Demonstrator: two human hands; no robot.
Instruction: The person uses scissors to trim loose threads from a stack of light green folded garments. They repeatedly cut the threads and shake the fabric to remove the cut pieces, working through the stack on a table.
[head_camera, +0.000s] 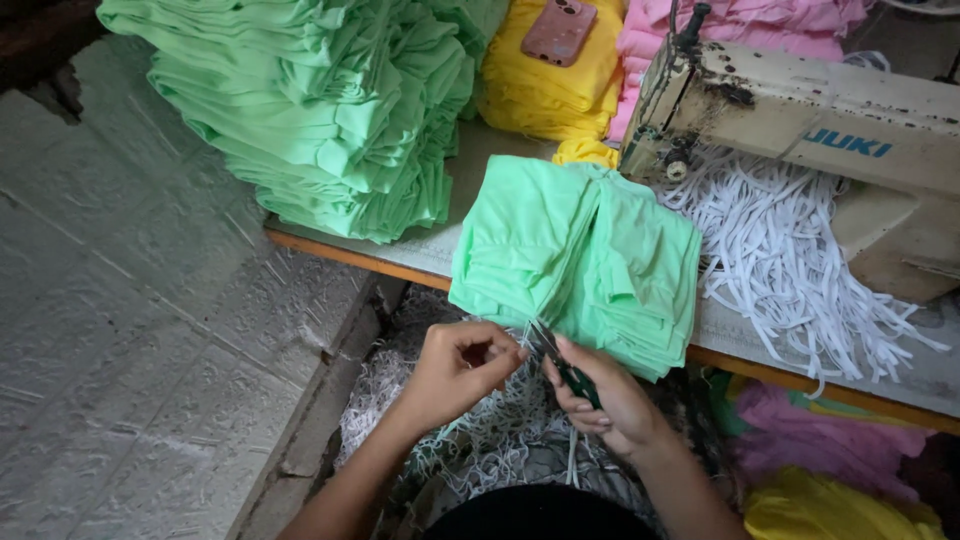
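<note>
Mint green folded garments (580, 260) bundled at the near table (440, 255) edge, soft and wrinkly, left hand (460, 370) grip pinching white trim, right hand (605, 395) grip closed round small green snips (565, 365), white elastic strips (790, 270) piled right

Soft even daylight, bright on the tabletop (440, 255), dim shadow beneath it, mild softness throughout, corners slightly darkened

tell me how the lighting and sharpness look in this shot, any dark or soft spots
Head view: soft, even daylight on the green fabric stack and the sewing machine, no hard glare; the space below the table edge falls into shadow, dimming the pink cloth; the left hand and right hand with the small scissors look slightly soft; edges bend a little from the wide lens.
</note>
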